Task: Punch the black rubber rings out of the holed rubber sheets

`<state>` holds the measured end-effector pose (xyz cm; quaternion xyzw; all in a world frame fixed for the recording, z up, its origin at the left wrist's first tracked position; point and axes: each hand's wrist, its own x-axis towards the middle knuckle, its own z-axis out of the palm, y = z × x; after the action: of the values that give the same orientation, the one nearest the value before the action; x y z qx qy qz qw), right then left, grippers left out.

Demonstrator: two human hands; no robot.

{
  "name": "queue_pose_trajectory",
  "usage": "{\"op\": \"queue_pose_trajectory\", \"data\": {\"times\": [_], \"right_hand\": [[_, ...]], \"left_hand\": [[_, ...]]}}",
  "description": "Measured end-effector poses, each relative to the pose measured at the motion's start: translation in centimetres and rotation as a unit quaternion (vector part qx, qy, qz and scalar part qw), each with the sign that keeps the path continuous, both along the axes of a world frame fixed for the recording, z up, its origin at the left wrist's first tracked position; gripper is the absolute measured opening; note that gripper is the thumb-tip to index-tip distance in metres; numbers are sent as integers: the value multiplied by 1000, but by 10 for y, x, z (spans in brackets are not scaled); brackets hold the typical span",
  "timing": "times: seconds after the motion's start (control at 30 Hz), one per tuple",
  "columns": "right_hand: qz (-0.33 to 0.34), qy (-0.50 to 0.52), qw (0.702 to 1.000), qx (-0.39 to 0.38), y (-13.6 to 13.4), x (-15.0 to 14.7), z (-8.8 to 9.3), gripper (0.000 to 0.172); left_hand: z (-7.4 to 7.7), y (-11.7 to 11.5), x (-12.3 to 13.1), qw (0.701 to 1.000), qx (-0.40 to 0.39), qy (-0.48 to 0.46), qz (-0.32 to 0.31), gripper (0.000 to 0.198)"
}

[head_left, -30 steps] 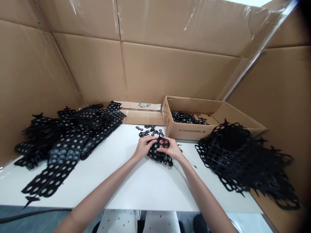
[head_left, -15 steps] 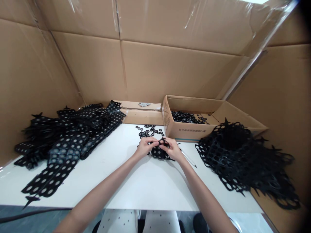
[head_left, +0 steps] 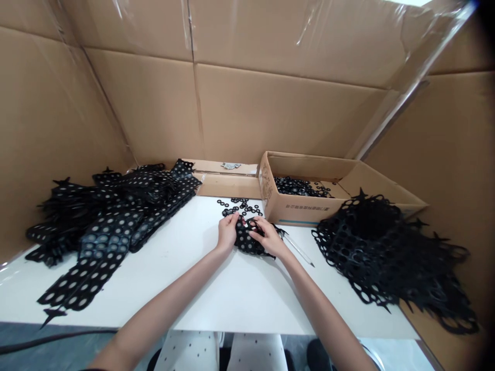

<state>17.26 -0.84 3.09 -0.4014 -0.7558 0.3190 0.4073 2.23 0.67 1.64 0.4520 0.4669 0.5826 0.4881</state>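
Note:
A black rubber sheet of rings [head_left: 249,244] lies bunched on the white table between my hands. At its left edge, my left hand [head_left: 227,232] is closed with thumb and fingers pinching the sheet. My right hand [head_left: 266,237] grips the sheet's upper right part, thumb and forefinger curled over it. Just beyond my fingers are several loose black rings [head_left: 244,204] scattered on the table. A thin pen-like tool [head_left: 299,249] rests to the right of my right hand. My fingers hide part of the sheet.
To the left, a heap of black perforated sheets [head_left: 108,237] spreads over the white table [head_left: 185,304]. An open cardboard box [head_left: 305,208] with many black rings stands at the back right. In front of it piles a black holed web [head_left: 382,252]. Cardboard walls [head_left: 270,108] enclose the table.
My hands have moved apart slightly, the left one shifting left and turning more upright. The bunched sheet between them is stretched wider and shows more of its surface.

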Motion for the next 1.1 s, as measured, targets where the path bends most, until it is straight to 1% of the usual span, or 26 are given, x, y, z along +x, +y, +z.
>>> {"op": "queue_pose_trajectory", "data": {"times": [0.07, 0.13, 0.17, 0.2, 0.23, 0.27, 0.3, 0.33, 0.4, 0.47, 0.57, 0.6, 0.63, 0.7, 0.73, 0.8, 0.93, 1.03, 1.1], "right_hand": [[3, 13, 999, -29, 0, -1, -1, 13], [-3, 39, 996, -83, -1, -1, -3, 12], [-11, 59, 992, -110, -1, 0, -3, 13], [-21, 82, 988, -133, -1, 0, -4, 16], [-32, 104, 982, -153, -1, 0, -4, 20], [-45, 125, 976, -171, -1, -1, -3, 25], [-62, 142, 970, -189, -1, -1, -3, 29], [-79, 153, 964, -205, -1, -1, -2, 33], [-109, 166, 954, -227, 0, -1, -1, 38], [-133, 174, 947, -236, 0, -1, -1, 41], [-156, 177, 942, -239, 1, -1, -3, 44], [-156, 176, 943, -235, 1, 0, -3, 44], [-152, 176, 945, -228, 1, 0, -3, 43], [-136, 178, 953, -206, 0, 2, 0, 42], [-124, 180, 956, -197, -1, 3, 2, 42], [-97, 183, 960, -188, -3, 5, 8, 43], [-44, 181, 962, -201, -8, 3, 13, 49], [-45, 192, 961, -196, -8, -1, 9, 41], [-57, 185, 966, -170, -7, -2, 4, 32]], "left_hand": [[-1, 5, -3, 998, -8, 0, 59, 43], [-2, 11, -11, 992, -27, -6, 122, 44], [-2, 15, -16, 990, -27, 6, 138, 43], [-3, 17, -20, 990, -15, 38, 135, 41], [-4, 19, -25, 989, 1, 88, 116, 38], [-5, 21, -28, 985, 20, 149, 89, 34], [-7, 21, -30, 974, 39, 215, 64, 28], [-9, 20, -30, 958, 58, 278, 45, 23], [-12, 17, -27, 920, 107, 376, 28, 15], [-12, 12, -23, 891, 160, 424, 31, 16], [-4, 3, -18, 879, 234, 410, 70, 22], [0, 0, -17, 875, 265, 398, 72, 23], [3, -2, -17, 869, 300, 388, 58, 24], [7, -4, -16, 854, 360, 376, -5, 25], [8, -4, -15, 849, 374, 370, -38, 25], [8, -3, -15, 859, 365, 351, -72, 23], [6, -1, -17, 896, 306, 311, -85, 22], [7, -2, -16, 906, 287, 297, -92, 23], [7, -4, -14, 909, 279, 293, -99, 23]]}}
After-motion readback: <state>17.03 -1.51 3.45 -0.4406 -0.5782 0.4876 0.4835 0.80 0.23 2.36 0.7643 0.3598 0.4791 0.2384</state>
